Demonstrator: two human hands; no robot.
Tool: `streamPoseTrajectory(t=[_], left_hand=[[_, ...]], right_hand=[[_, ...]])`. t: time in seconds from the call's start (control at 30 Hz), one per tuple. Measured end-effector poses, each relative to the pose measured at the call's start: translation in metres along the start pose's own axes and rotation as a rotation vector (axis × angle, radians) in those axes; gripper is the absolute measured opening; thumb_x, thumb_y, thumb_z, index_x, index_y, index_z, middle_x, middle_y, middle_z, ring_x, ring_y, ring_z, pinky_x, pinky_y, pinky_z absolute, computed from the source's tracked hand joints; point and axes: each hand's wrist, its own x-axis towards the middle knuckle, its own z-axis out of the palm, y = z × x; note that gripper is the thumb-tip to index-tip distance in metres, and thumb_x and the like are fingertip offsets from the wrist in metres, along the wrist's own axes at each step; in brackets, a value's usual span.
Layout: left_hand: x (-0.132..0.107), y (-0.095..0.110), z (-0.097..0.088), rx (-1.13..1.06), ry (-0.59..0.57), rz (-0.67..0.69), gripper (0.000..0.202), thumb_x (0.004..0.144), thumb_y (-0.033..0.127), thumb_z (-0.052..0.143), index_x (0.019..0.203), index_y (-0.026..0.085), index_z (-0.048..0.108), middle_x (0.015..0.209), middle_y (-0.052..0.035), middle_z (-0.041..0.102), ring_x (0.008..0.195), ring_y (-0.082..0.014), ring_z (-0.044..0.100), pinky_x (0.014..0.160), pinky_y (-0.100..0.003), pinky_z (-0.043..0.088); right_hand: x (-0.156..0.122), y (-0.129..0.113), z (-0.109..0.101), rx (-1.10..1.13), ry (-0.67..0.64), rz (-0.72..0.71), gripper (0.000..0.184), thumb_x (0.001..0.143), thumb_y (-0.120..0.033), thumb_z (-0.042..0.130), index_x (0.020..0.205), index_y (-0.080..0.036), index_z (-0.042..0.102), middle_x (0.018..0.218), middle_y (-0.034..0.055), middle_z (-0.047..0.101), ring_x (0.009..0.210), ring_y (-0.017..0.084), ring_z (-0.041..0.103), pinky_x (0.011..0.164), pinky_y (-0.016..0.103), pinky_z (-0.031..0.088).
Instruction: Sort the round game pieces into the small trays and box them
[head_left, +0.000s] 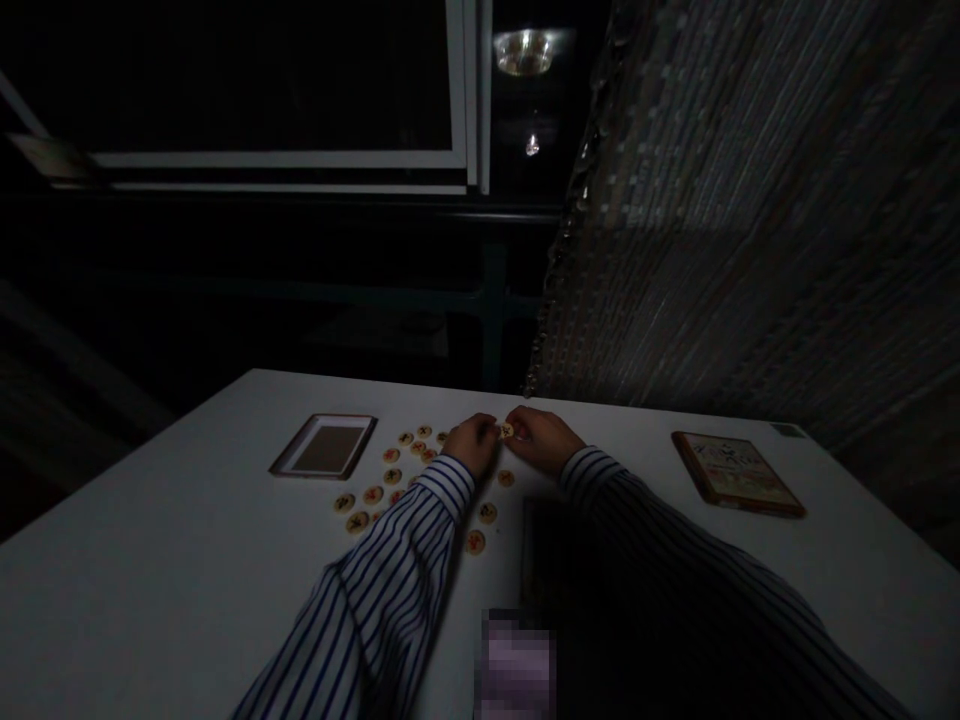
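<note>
Both hands are close together over the far middle of the white table (180,560). My right hand (546,438) pinches a round xiangqi piece (506,430) with a dark character facing up. Right beside it, my left hand (471,443) has its fingers curled; what they hold, if anything, is hidden. More xiangqi pieces, such as a dark-marked piece (358,522), lie loose around and left of my left forearm. Three others lie between the forearms: a red-marked piece (475,542), a dark-marked piece (487,513) and a reddish one (506,478). My left sleeve covers part of the scatter.
A shallow open box (324,447) with a light rim sits left of the pieces. On the right lies a printed wooden-edged lid (739,473), near a small dark patch (787,430). A bead curtain (675,220) hangs behind the table's right side. The room is dim.
</note>
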Motion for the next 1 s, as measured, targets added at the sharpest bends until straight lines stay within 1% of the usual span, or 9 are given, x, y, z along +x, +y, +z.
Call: streamPoseTrajectory(t=[0.1,0.2,0.37,0.43,0.6,0.73,0.87,0.93,1.0], left_hand=[[-0.007,0.008,0.001,-0.154,-0.004,-0.039,0.028,0.073,0.032,0.052,0.093,0.014,0.061,0.082,-0.0084,0.067,0.079,-0.0185,0.061,0.073,-0.03,0.046],[-0.017,0.018,-0.002,-0.28,-0.023,-0.076,0.027,0.073,0.03,0.053,0.09,0.011,0.062,0.076,-0.0072,0.068,0.071,-0.0156,0.062,0.066,-0.026,0.048],[-0.035,0.029,-0.006,-0.626,-0.044,-0.198,0.025,0.062,0.028,0.064,0.081,0.011,0.064,0.072,-0.0052,0.069,0.067,-0.0148,0.062,0.063,-0.026,0.049],[-0.041,0.029,-0.005,-0.703,-0.037,-0.22,0.026,0.058,0.028,0.067,0.078,0.011,0.066,0.07,-0.0048,0.068,0.066,-0.0148,0.062,0.063,-0.026,0.048],[-0.056,0.025,-0.003,-0.738,-0.03,-0.193,0.03,0.057,0.031,0.069,0.08,0.012,0.068,0.074,-0.0055,0.069,0.072,-0.0165,0.062,0.072,-0.03,0.048],[-0.069,0.023,-0.004,-0.678,-0.072,-0.127,0.029,0.063,0.033,0.065,0.082,0.013,0.068,0.083,-0.0071,0.069,0.082,-0.0182,0.061,0.082,-0.032,0.045],[-0.085,0.024,-0.007,-0.676,-0.125,-0.14,0.034,0.064,0.032,0.064,0.091,0.012,0.066,0.089,-0.0081,0.068,0.083,-0.0186,0.061,0.082,-0.034,0.045],[-0.092,0.025,-0.008,-0.683,-0.119,-0.136,0.036,0.063,0.032,0.065,0.094,0.013,0.065,0.089,-0.0081,0.068,0.083,-0.0184,0.061,0.081,-0.033,0.046],[-0.099,0.026,-0.009,-0.706,-0.1,-0.146,0.034,0.062,0.03,0.066,0.092,0.012,0.065,0.086,-0.008,0.069,0.08,-0.0178,0.062,0.078,-0.032,0.047]], right_hand=[[-0.01,-0.008,-0.008,0.068,0.031,0.004,0.02,0.073,-0.027,0.053,0.09,-0.017,0.053,0.081,0.002,0.06,0.072,0.012,0.054,0.066,0.022,0.038],[-0.021,-0.016,-0.013,0.119,0.058,-0.002,0.02,0.073,-0.027,0.054,0.091,-0.018,0.053,0.08,0.001,0.06,0.071,0.011,0.055,0.065,0.022,0.038],[-0.037,-0.025,-0.018,0.162,0.084,0.001,0.02,0.073,-0.029,0.056,0.089,-0.017,0.053,0.078,0.001,0.06,0.07,0.011,0.054,0.064,0.022,0.039],[-0.043,-0.028,-0.018,0.192,0.082,0.018,0.02,0.072,-0.028,0.057,0.089,-0.018,0.053,0.077,0.0006,0.06,0.069,0.011,0.054,0.064,0.023,0.04],[-0.059,-0.03,-0.016,0.341,0.101,0.014,0.02,0.071,-0.031,0.058,0.086,-0.017,0.056,0.076,0.0009,0.061,0.07,0.011,0.056,0.066,0.024,0.042],[-0.068,-0.032,-0.009,0.501,0.096,0.094,0.022,0.072,-0.034,0.055,0.083,-0.016,0.056,0.072,0.001,0.062,0.066,0.011,0.057,0.061,0.023,0.045],[-0.078,-0.036,-0.004,0.573,0.094,0.156,0.021,0.072,-0.035,0.054,0.082,-0.016,0.056,0.074,0.0024,0.064,0.067,0.012,0.059,0.061,0.024,0.047],[-0.083,-0.038,-0.003,0.587,0.096,0.162,0.022,0.073,-0.035,0.053,0.082,-0.016,0.056,0.074,0.0029,0.064,0.068,0.013,0.06,0.061,0.025,0.047],[-0.09,-0.039,-0.004,0.595,0.078,0.145,0.022,0.074,-0.033,0.051,0.087,-0.016,0.056,0.077,0.003,0.065,0.068,0.012,0.06,0.062,0.024,0.048]])
